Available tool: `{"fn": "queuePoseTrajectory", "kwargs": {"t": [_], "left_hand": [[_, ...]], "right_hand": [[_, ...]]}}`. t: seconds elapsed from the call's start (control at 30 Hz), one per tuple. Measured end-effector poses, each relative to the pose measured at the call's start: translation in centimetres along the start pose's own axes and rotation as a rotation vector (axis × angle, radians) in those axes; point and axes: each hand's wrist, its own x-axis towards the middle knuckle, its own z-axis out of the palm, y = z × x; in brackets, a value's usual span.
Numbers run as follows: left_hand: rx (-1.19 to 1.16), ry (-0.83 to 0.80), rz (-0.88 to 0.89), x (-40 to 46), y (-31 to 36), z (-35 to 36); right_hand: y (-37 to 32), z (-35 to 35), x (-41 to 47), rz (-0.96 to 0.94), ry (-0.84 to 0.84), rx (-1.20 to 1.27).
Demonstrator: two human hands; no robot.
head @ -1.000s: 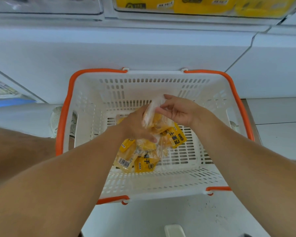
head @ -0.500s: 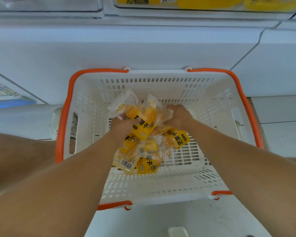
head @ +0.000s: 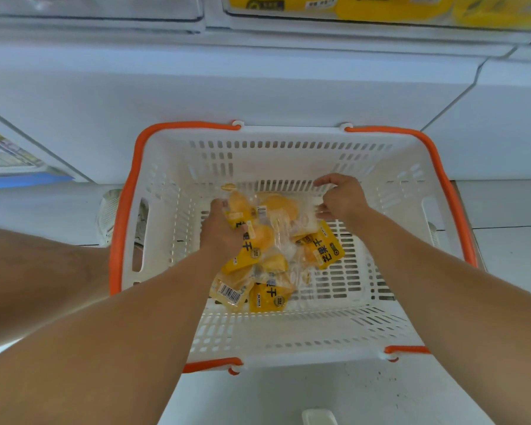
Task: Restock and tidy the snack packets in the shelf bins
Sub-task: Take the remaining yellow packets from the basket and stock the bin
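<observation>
Nearest the camera, two bare forearms reach forward into a white slotted shopping basket with orange handles, which sits on a pale floor; on the basket's bottom lie yellow snack packets, one showing a barcode, another with dark characters lying just right of the heap; the left hand has its fingers curled round a bunch of packets at the heap's middle; the right hand, a little farther in, pinches the edge of a clear-fronted packet between thumb and fingers; beyond the basket stands a white shelf front; at the top edge, clear shelf bins hold more yellow packets
</observation>
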Motion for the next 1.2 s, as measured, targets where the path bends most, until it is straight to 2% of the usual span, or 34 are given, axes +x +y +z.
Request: {"fn": "queuePoseTrajectory", "kwargs": {"t": [0.1,0.17,0.2,0.27,0.4,0.5,0.6,0.67,0.73,0.83,0.9,0.97,1.07,1.1,1.13,1.2], "left_hand": [[0.081,-0.108,-0.07,-0.1,0.0,0.2],[0.113,-0.178,-0.128,-0.2,-0.1,0.1],[0.115,-0.2,-0.145,-0.1,-0.3,0.0],[0.11,-0.224,-0.155,0.1,-0.7,-0.2],[0.2,-0.223,-0.037,0.0,-1.6,-0.4],[0.218,-0.073,0.019,-0.5,-2.2,-0.5],[0.251,0.106,-0.033,-0.6,-2.3,-0.9],[0.222,0.128,-0.115,-0.2,-1.9,-1.0],[0.133,0.092,-0.235,0.7,-1.6,-0.8],[-0.244,-0.02,-0.472,1.0,-1.3,-0.3],[-0.312,-0.051,-0.502,0.7,-1.4,-0.2],[-0.323,-0.05,-0.489,0.4,-1.5,0.0],[-0.36,-0.072,-0.448,0.3,-1.4,0.0],[-0.378,-0.078,-0.43,0.5,-1.4,0.2],[-0.391,-0.087,-0.426,0.6,-1.3,0.2],[-0.381,-0.084,-0.422,1.0,-1.4,0.4]], "right_hand": [[-0.9,-1.3,0.6,-0.055,-0.143,-0.326],[-0.1,-1.0,0.6,-0.086,-0.189,-0.621],[0.7,-0.5,0.5,-0.083,-0.198,-0.672],[2.6,0.8,-0.2,-0.048,-0.168,-0.522],[4.6,2.4,-0.6,0.001,0.045,-0.241],[3.1,1.3,0.0,0.087,0.044,-0.158],[-0.2,-1.3,-0.3,0.131,-0.072,-0.047],[-2.9,-2.9,-1.2,0.148,-0.226,-0.014],[-4.8,-3.7,-1.9,0.232,-0.381,0.133],[-5.0,-3.2,-2.3,0.311,-0.537,0.26],[-4.5,-2.2,-2.6,0.27,-0.613,0.265],[-3.5,-1.1,-2.5,0.167,-0.547,0.128],[-2.5,-0.3,-0.8,-0.193,-0.07,-0.369],[-2.7,-0.5,-0.6,-0.287,0.004,-0.454],[-3.0,-0.8,-0.5,-0.339,0.008,-0.457],[-4.1,-2.1,-0.4,-0.33,-0.1,-0.353]]}}
